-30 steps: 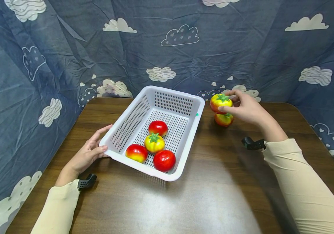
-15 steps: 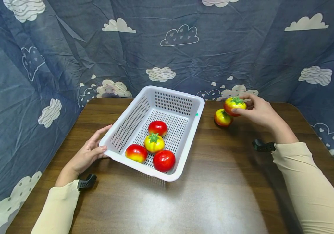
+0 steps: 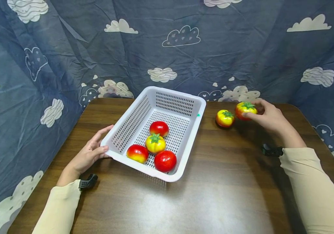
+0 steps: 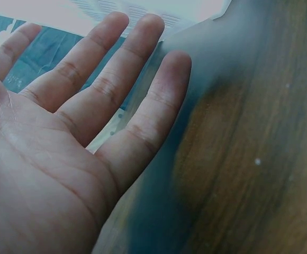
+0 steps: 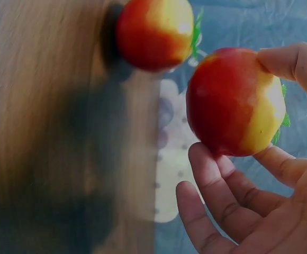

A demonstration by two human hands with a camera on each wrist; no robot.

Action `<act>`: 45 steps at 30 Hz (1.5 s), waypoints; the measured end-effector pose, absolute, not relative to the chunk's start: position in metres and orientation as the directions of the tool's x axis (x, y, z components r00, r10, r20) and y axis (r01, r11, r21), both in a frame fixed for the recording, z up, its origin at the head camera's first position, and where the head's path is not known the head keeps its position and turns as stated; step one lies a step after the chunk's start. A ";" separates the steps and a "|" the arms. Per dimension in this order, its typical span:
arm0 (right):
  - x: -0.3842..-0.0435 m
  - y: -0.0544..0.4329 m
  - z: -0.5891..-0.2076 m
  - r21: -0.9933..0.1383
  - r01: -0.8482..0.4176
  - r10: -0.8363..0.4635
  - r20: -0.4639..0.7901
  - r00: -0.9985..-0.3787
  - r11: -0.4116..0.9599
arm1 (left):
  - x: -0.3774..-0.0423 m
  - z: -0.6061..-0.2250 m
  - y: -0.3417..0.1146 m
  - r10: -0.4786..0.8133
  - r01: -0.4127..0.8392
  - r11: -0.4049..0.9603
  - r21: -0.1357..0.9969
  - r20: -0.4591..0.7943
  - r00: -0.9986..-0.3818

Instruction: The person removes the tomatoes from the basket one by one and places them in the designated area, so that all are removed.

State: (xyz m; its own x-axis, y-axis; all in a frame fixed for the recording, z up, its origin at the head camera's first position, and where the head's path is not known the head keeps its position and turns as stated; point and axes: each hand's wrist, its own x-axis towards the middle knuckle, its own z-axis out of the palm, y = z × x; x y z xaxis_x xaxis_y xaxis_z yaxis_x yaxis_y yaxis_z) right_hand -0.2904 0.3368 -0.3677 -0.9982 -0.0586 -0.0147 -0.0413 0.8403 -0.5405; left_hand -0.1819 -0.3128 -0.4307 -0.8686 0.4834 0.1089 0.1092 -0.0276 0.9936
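Observation:
A red-and-yellow toy tomato (image 3: 245, 111) with a green leafy top is pinched between the thumb and fingers of my right hand (image 3: 273, 119). The right wrist view shows this tomato (image 5: 235, 103) held at its side, above its shadow. A matching tomato (image 3: 225, 118) rests on the table just to its left. My left hand (image 3: 86, 155) touches the near left corner of a white perforated basket (image 3: 197, 130), thumb at the rim. In the left wrist view its fingers (image 4: 114, 79) stretch out nearly straight. Inside the basket are a yellow tomato (image 3: 155, 145) and three red ones, among them a glossy red one (image 3: 165, 161).
The brown wooden table (image 3: 213, 195) stands against a blue cloth (image 3: 143, 55) printed with white clouds, which also hangs along both sides. Black straps with small devices (image 3: 88, 181) sit at both wrists.
My right hand has carried its tomato to the right and down, from over the resting tomato to beside it. The left hand and the basket have stayed in place.

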 end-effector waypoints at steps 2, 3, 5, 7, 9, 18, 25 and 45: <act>-0.291 0.343 -0.372 -0.538 -0.030 -0.050 -0.023 -0.999 0.843 | -0.182 -0.431 -0.312 0.481 0.109 -0.030 0.994 0.110 -0.870; -0.291 0.345 -0.374 -0.535 -0.026 -0.046 -0.024 -0.999 0.844 | -0.182 -0.431 -0.312 0.480 0.109 -0.032 0.994 0.110 -0.870; -0.292 0.350 -0.379 -0.528 -0.016 -0.038 -0.030 -0.999 0.849 | -0.181 -0.431 -0.312 0.479 0.108 -0.031 0.994 0.110 -0.871; -0.292 0.353 -0.384 -0.530 -0.006 -0.029 -0.035 -0.999 0.848 | -0.181 -0.430 -0.312 0.477 0.107 -0.027 0.994 0.107 -0.872; -0.292 0.356 -0.389 -0.538 0.005 -0.020 -0.041 -0.999 0.843 | -0.180 -0.430 -0.312 0.476 0.105 -0.022 0.994 0.103 -0.873; -0.295 0.359 -0.402 -0.569 0.017 -0.039 -0.086 -0.996 0.822 | -0.180 -0.432 -0.313 0.483 0.118 -0.040 0.992 0.122 -0.867; -0.294 0.359 -0.404 -0.559 0.031 -0.057 -0.139 -0.989 0.829 | -0.183 -0.432 -0.313 0.486 0.119 -0.047 0.992 0.127 -0.864; -0.294 0.353 -0.405 -0.546 0.013 -0.084 -0.154 -0.985 0.838 | -0.183 -0.433 -0.313 0.487 0.119 -0.037 0.992 0.122 -0.865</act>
State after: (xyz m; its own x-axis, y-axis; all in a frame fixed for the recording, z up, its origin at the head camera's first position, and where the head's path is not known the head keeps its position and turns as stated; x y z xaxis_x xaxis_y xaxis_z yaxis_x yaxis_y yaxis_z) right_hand -0.2935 0.3530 -0.4051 -0.9845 -0.0844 -0.1537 0.0134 0.8376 -0.5461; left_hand -0.1834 -0.3127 -0.4327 -0.8652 0.4865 0.1216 0.1189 -0.0365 0.9922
